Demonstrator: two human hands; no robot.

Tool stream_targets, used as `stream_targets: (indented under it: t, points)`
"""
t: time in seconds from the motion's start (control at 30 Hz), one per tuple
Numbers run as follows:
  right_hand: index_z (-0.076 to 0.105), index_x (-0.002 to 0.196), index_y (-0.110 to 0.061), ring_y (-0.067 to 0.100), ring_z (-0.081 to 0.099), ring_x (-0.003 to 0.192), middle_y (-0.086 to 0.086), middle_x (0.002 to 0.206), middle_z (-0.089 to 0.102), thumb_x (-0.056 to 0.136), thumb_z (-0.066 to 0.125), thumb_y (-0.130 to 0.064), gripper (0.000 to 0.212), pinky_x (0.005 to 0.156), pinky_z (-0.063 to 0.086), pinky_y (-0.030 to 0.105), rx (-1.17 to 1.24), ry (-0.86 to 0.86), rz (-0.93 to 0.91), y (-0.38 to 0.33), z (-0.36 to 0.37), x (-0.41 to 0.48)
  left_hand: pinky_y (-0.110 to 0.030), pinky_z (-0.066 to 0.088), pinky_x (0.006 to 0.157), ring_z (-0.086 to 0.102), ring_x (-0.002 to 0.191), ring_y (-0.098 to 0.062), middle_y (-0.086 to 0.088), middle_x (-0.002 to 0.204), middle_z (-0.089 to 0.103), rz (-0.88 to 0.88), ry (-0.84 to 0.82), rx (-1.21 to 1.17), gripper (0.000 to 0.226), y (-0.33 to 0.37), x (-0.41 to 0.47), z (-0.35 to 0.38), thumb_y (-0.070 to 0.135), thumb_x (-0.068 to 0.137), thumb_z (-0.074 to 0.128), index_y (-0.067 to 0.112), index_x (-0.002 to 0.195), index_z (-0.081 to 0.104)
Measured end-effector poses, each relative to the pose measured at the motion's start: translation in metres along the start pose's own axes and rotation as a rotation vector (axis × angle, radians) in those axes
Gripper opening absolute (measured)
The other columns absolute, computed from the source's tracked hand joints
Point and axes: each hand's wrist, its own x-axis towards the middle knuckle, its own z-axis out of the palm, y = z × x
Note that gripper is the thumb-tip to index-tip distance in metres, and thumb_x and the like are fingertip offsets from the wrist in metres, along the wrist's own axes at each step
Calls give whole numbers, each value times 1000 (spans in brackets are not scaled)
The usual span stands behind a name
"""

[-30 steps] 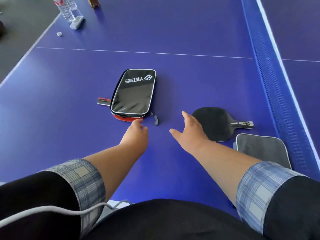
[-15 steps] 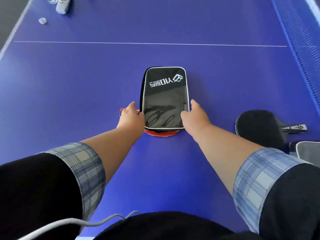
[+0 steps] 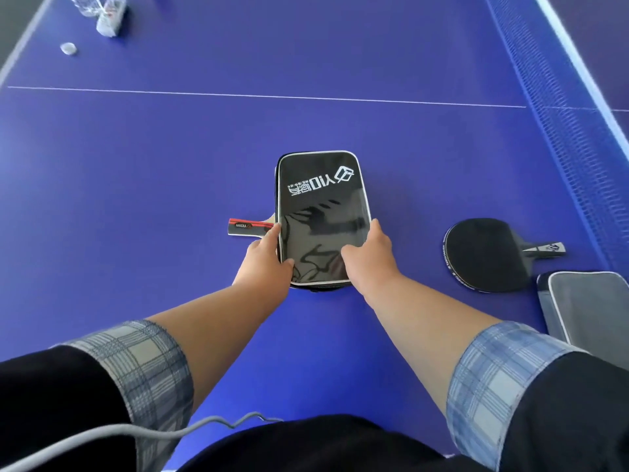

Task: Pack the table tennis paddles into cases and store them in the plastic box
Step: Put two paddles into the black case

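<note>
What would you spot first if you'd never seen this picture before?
The shiny black case in the middle of the blue table catches the eye first, with the left hand and the right hand holding its near end from either side. A red-striped paddle handle sticks out at its left side. To the right lie a black paddle and a grey case.

Red-striped paddle (image 3: 250,228): only handle shows, just left of left hand (image 3: 263,264); blade hidden under black case (image 3: 321,216). How far left hand and right hand (image 3: 369,258) reach under case: can't tell. Small print on case unreadable. Grey case (image 3: 585,308), right of right hand, cut by frame edge. Far ahead-left of hands: bottle (image 3: 85,3) cut by top edge, pale block (image 3: 110,18) blurred, small round item (image 3: 68,48) too small to identify. Cable (image 3: 136,429) below hands runs off left edge.
</note>
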Motion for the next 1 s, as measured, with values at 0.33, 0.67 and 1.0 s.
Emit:
stream_targets:
  t: [0.33,0.67,1.0]
  points:
    - [5,160,-23,31,46,131,6,158,24,89,54,-23,87,100,51,50,-110,-20,-4,87,-51,-68,-27,45,46,63,66,-18,3,116,50,-53,-18,54,71,1,-113,69,20,91,55,58,142,25]
    - [-1,160,-19,31,35,140,8,160,19,90,57,-25,91,107,44,47,-192,-96,43,198,-96,-111,-26,43,49,62,70,-15,5,123,43,-111,-65,159,74,0,-190,154,18,97,54,45,154,16]
    - [-8,160,-18,29,38,137,8,160,21,92,58,-32,95,105,42,38,-313,-249,-20,212,-100,-115,-32,56,55,66,74,-31,-6,114,50,-308,10,44,55,3,-200,165,22,86,58,36,138,48]
